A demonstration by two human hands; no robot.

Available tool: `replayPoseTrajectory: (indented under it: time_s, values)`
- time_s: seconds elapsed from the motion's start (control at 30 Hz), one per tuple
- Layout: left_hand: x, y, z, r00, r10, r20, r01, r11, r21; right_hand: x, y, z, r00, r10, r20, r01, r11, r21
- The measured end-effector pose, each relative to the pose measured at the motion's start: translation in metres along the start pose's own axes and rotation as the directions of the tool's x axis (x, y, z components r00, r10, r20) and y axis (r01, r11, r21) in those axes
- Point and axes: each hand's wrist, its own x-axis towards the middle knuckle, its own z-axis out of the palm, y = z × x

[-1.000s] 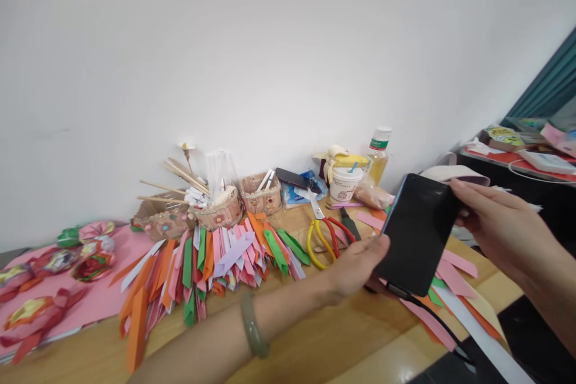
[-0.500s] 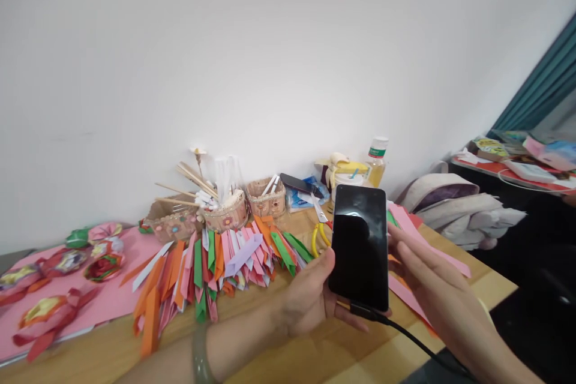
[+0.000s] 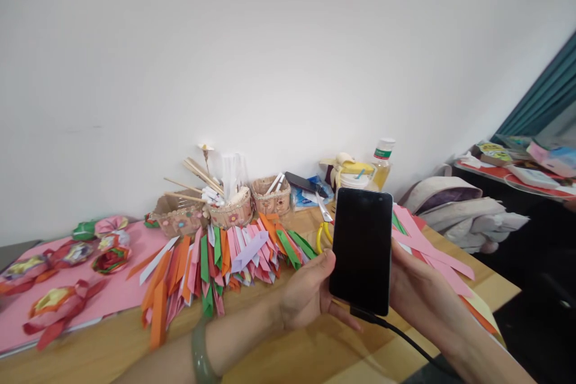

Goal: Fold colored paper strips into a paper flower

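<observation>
A black smartphone, its screen dark, is held upright above the table. My left hand grips its left edge, thumb at the side and fingers passing underneath. My right hand closes on the right edge, its fingers hidden behind the phone. From the phone's bottom end a black cable runs down to the right. Just behind the phone lie scissors with yellow handles, partly covered by it. Folded paper strips in orange, pink, green and white are heaped left of my left hand.
Folded paper flowers rest on a pink sheet at the left. Along the wall stand decorated baskets with sticks, a second phone, a banana and a bottle. A pale backpack sits beyond the table's right edge.
My right hand has moved in against the phone's right edge, its fingers going behind it. A reflection on the screen has gone. The view has shifted slightly.
</observation>
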Motion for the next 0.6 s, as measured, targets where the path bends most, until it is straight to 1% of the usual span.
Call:
replayPoseTrajectory:
  time_s: [0.07,0.13,0.23,0.3,0.4,0.5,0.6]
  values:
    - [-0.001,0.003,-0.002,1.0,0.003,-0.015,-0.003,1.0,0.004,0.001,0.002,0.0,0.999,-0.034,0.04,0.035,0.999,-0.013]
    - [-0.004,0.005,-0.004,1.0,0.005,-0.03,-0.005,1.0,-0.011,0.001,0.004,0.001,0.993,-0.088,0.081,0.094,0.994,-0.061]
    - [-0.008,0.007,-0.008,0.997,0.021,-0.075,-0.023,0.999,-0.029,0.001,0.012,-0.001,0.989,-0.126,0.075,0.141,0.958,-0.248]
    - [-0.01,0.008,-0.009,0.994,0.031,-0.105,-0.033,0.999,-0.019,0.001,0.019,-0.003,0.991,-0.112,0.07,0.13,0.913,-0.386]
    - [-0.011,0.008,-0.009,0.992,0.032,-0.125,-0.031,0.999,0.009,0.003,0.029,-0.003,0.991,-0.094,0.097,0.131,0.845,-0.519]
    - [-0.012,0.007,-0.01,0.992,0.019,-0.122,-0.017,1.0,0.013,0.007,0.034,-0.001,0.993,-0.098,0.07,0.121,0.792,-0.598]
    - [-0.012,0.005,-0.011,0.994,0.022,-0.106,-0.022,1.0,0.0,0.013,0.031,0.002,0.996,-0.089,0.013,0.078,0.779,-0.622]
